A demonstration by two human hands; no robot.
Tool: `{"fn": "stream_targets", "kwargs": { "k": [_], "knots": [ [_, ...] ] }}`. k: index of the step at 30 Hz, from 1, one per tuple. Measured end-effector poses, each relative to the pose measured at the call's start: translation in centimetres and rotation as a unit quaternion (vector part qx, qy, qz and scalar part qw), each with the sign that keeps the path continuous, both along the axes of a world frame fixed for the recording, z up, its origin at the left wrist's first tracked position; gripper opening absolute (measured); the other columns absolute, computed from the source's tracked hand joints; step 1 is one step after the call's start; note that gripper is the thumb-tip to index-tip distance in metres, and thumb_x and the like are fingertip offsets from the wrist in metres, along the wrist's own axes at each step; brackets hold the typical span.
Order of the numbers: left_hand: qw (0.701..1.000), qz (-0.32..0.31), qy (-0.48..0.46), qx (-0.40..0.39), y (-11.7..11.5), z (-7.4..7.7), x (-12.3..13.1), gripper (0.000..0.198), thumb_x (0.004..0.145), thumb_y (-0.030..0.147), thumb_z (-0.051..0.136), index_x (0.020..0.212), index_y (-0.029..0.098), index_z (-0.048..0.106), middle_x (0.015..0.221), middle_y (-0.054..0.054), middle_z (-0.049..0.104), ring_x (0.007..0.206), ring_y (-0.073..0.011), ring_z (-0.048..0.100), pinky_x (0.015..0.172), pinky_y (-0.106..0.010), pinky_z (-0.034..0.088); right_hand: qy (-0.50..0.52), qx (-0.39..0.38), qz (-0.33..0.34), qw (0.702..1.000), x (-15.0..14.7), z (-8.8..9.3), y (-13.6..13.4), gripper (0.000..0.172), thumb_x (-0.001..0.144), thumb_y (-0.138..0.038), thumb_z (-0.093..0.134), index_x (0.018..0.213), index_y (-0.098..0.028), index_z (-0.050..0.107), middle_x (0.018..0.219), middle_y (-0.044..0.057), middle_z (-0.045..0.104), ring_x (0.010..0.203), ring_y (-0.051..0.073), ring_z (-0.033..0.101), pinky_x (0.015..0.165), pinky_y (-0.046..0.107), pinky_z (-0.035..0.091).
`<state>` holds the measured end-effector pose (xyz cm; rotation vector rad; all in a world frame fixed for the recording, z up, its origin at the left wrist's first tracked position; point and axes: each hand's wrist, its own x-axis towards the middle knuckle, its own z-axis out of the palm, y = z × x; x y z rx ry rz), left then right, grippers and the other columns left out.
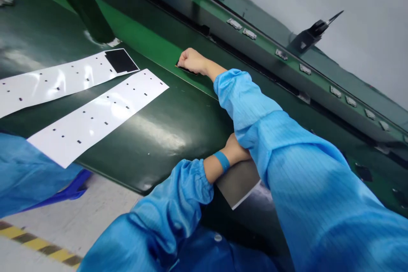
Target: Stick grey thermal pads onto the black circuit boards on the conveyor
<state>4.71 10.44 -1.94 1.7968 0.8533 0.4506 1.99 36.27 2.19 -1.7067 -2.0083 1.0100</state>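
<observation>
Pinching a thin dark piece (187,69) beneath curled fingers, my right hand (193,60) is out beyond my left hand (234,149), that one over the grey sheet (237,186), sleeve-hidden, grip I can't tell.

1) Right arm (287,153) stretched forward and to the left, passing over the left hand (235,149)
2) Right hand (193,60) at full reach, fingers curled inward
3) Left arm (172,199) angled forward and rightward, lower than the right
4) Left fingers hidden behind the right forearm
</observation>
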Motion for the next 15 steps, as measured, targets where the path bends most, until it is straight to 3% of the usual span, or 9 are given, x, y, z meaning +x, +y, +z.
{"fn": "stream_targets", "kwargs": {
  "k": [4, 9, 15],
  "knots": [
    [0.999, -0.053, -0.01, 0.006, 0.1, -0.4, 0.4, 0.042, 0.077, 0.019, 0.078, 0.112, 0.042, 0.086, 0.129, 0.006, 0.083, 0.136, -0.03, 0.068, 0.112, -0.04, 0.062, -0.024, -0.004, 0.021, 0.999, 0.2, -0.2, 0.8, 0.028, 0.097, -0.01, 0.067, 0.072, -0.019, 0.059, 0.06, -0.003, 0.05, 0.054, 0.012, 0.044, 0.05, 0.026, 0.037],
    [0.997, -0.047, -0.03, 0.047, -0.4, -0.5, 0.2, 0.037, 0.079, 0.014, 0.077, 0.11, 0.033, 0.086, 0.149, -0.001, 0.074, 0.146, -0.0322, 0.062, 0.13, -0.038, 0.046, -0.045, -0.025, 0.036, 0.998, 1.2, -0.8, 1.5, 0.022, 0.091, -0.011, 0.076, 0.074, -0.019, 0.064, 0.056, -0.003, 0.05, 0.051, 0.012, 0.042, 0.046, 0.026, 0.036],
    [0.998, -0.054, -0.007, 0.036, -0.5, 0.2, -0.2, 0.03, 0.08, 0.013, 0.078, 0.103, 0.029, 0.086, 0.142, -0.006, 0.078, 0.144, -0.0369, 0.063, 0.127, -0.043, 0.05, -0.053, -0.026, 0.013, 0.998, 1.8, -1.3, 1.1, 0.025, 0.09, -0.01, 0.074, 0.069, -0.019, 0.062, 0.054, -0.003, 0.046, 0.05, 0.013, 0.041, 0.043, 0.026, 0.033]
  ]
}}
